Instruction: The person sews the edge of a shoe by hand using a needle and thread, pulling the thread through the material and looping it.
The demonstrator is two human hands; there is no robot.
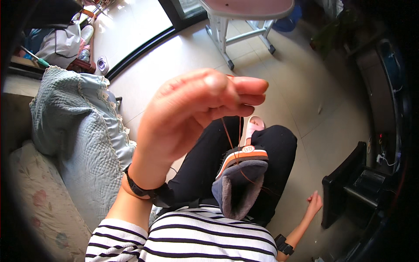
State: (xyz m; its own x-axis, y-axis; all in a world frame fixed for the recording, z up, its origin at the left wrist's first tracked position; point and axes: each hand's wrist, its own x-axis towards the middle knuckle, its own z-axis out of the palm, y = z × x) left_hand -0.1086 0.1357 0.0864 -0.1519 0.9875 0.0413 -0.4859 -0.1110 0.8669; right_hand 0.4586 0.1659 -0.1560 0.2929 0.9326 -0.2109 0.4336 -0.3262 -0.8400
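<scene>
A grey-blue slipper [220,192] with a fuzzy grey lining rests on my lap, its opening toward me. Its sole edge has orange, white and dark bands and a round printed sticker. Brown thread [226,129] runs from the slipper up to my left hand [192,102], raised close to the camera above it. The fingers there are bent and pressed together on the thread. Out to the right, low beside the black furniture, is my right hand [315,201], fingers drawn together. Whatever it holds is too small to make out. A thin strand leaves the slipper toward that side.
A light blue quilted cover [83,118] drapes the seat at my left, near a floral cushion [43,201]. Ahead stands a white-legged table [246,8] on the tiled floor. Black furniture [345,187] stands at the right. A pale shoe [102,64] lies by the doorway.
</scene>
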